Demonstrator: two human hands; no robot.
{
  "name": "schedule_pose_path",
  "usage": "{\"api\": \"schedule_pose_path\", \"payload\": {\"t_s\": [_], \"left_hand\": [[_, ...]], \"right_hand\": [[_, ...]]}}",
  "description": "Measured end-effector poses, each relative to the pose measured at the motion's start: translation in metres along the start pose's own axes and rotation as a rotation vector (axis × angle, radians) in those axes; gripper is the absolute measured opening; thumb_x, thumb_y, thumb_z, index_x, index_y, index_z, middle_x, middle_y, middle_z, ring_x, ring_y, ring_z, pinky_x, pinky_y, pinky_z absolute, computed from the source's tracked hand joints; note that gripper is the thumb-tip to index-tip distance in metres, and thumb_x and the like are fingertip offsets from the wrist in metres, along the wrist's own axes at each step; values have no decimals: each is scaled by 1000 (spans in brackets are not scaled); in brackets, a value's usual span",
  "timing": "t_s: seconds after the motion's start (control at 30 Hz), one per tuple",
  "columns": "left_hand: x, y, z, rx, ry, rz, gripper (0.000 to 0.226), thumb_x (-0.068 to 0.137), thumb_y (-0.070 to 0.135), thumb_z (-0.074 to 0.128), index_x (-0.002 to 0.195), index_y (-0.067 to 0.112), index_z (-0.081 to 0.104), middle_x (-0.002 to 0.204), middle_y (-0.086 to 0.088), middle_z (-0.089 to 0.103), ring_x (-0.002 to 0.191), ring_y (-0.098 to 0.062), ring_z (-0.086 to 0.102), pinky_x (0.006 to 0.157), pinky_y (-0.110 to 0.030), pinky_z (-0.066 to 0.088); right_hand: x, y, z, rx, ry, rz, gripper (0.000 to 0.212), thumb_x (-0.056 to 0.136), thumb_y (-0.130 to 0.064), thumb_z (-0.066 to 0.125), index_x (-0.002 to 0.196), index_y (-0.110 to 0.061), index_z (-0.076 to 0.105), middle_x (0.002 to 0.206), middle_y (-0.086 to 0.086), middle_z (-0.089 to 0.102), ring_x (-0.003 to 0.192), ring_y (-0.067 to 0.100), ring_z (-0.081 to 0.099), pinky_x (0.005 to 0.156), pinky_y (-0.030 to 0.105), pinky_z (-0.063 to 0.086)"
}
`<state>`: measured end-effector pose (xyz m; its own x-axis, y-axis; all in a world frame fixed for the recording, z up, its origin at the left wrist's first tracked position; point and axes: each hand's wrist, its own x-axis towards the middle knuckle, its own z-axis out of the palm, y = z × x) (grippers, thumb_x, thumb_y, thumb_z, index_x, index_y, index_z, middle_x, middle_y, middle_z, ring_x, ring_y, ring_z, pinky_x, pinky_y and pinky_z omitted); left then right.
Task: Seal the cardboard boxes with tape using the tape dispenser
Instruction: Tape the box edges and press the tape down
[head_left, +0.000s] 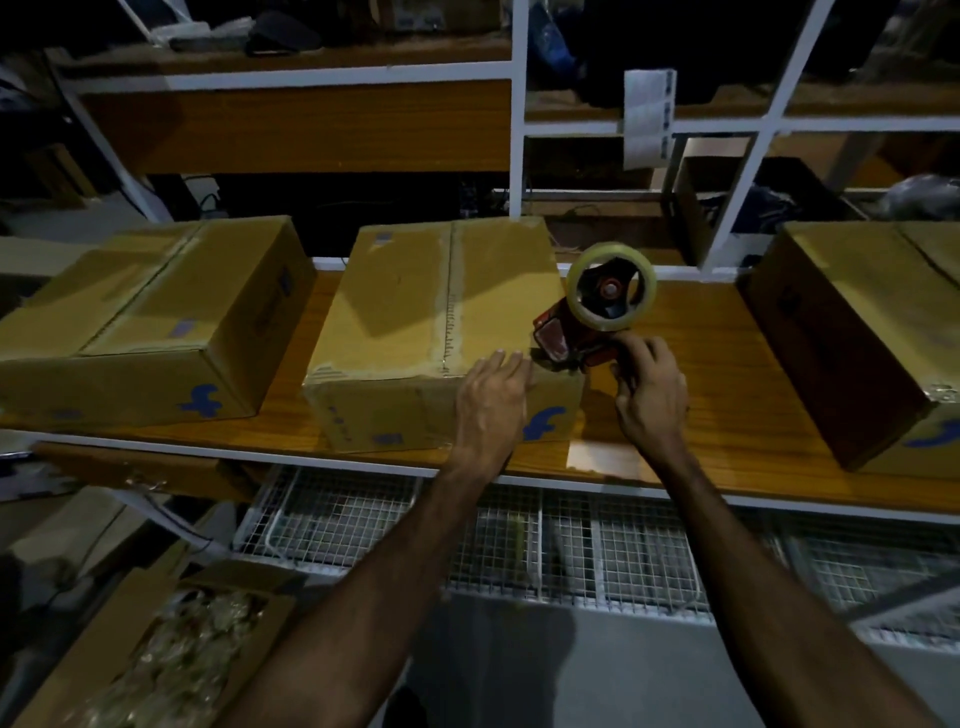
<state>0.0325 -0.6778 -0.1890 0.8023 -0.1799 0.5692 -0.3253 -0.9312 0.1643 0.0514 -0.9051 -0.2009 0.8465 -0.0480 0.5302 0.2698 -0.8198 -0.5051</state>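
- Nearest, an open carton of clear wrapping (171, 654) sits low on the left, below the counter (717, 364).
- The left hand (493, 400) lies flat, fingers straight, on the near right corner of the middle cardboard box (415, 312).
- The right hand (649, 389) grips the red tape dispenser (587, 322) by its handle, its blade end touching that box's right edge.
- Judged step: starting or ending a tape strip there; next the dispenser needs pressing down and a steady pull.
- Left box (145, 312) and right box (857, 332) wait alongside.
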Motion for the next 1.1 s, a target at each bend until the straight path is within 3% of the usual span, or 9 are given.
{"api": "schedule_pose_path", "payload": {"t_s": [0.2,0.33,0.5,0.73,0.87,1.1], "left_hand": [[0,-7,9,-82,30,-29,29,99,11,67,127,11,73,130,-10,72,126,-31,65,112,-48,47],[-1,-7,6,-134,48,-55,33,93,2,71,125,8,73,129,-13,73,125,-32,66,112,-50,46],[0,-16,10,-130,35,-36,32,97,8,70,129,9,71,130,-13,72,125,-32,66,113,-52,47],[1,-21,8,-122,49,6,29,98,10,69,127,7,72,128,-14,72,123,-33,67,111,-52,48],[-1,-16,8,-134,67,-14,29,97,9,69,126,6,72,127,-15,73,123,-34,68,111,-53,48],[-1,-16,9,-142,48,-36,33,97,7,68,130,7,70,131,-14,71,126,-32,65,114,-53,46]], "right_hand": [[8,-2,-12,63,-44,-2,55,94,-4,60,139,-35,53,131,3,57,117,27,57,86,57,53],[9,17,-34,-22,-30,21,61,89,5,58,140,-29,56,131,7,59,118,29,55,87,45,40],[-4,74,-88,-201,-27,30,55,94,0,57,142,-28,54,126,11,56,114,33,55,89,54,44],[0,70,-118,-397,-93,-210,56,96,-6,63,146,-30,51,121,15,55,103,35,54,80,46,42],[2,63,-118,-515,-232,-391,58,99,-14,65,149,-37,48,117,12,51,95,30,55,69,37,39],[2,55,-101,-569,-307,-397,63,93,-10,71,149,-31,52,121,13,46,93,31,56,65,36,39]]}}
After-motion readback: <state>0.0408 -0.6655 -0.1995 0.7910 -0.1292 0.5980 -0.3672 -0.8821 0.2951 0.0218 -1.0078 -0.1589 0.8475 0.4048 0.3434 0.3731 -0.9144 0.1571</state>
